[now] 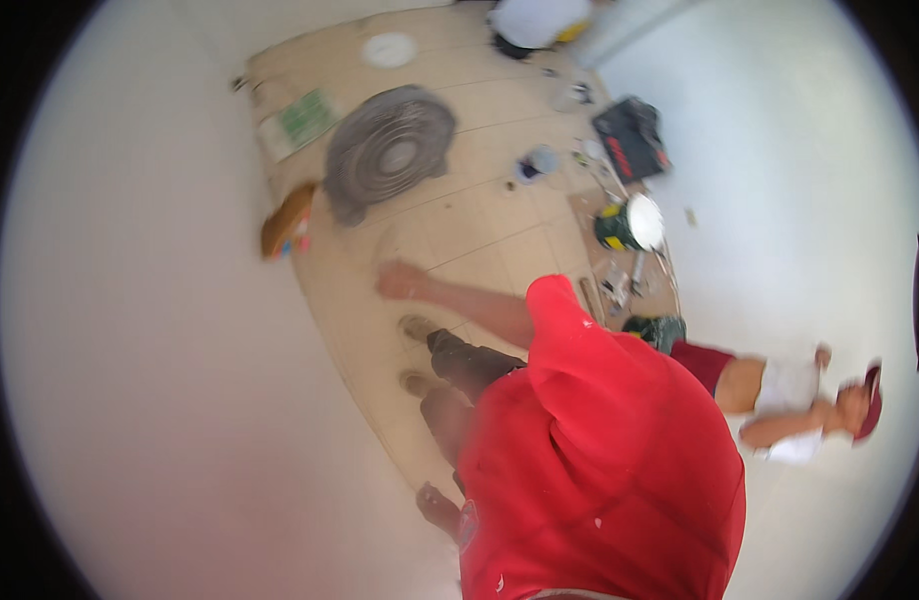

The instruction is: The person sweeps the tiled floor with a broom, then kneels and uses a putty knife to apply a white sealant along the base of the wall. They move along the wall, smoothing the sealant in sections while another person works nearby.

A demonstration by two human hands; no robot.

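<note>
My right hand [405, 280] reaches out over the tiled floor, its bare arm coming from a red short sleeve. Its fingers look curled into a blurred fist; whatever they may hold cannot be made out. Lower down, by the edge of my red shirt [620, 450], a small part of what seems to be my left hand [440, 508] shows, and its fingers are not clear. Beneath my right arm are my dark trousers [470, 365] and shoes [418, 327]. A large grey round fan [392, 155] stands beyond my right hand, apart from it.
A pale wall [160, 300] runs along the left. Beyond lie a brown brush-like object [288, 222], a green-and-white pack [305, 118] and a white disc [390, 50]. Rightward stand a bucket [642, 222], a black case [628, 135] and a capped person [790, 390]; another person [540, 22] is farther off.
</note>
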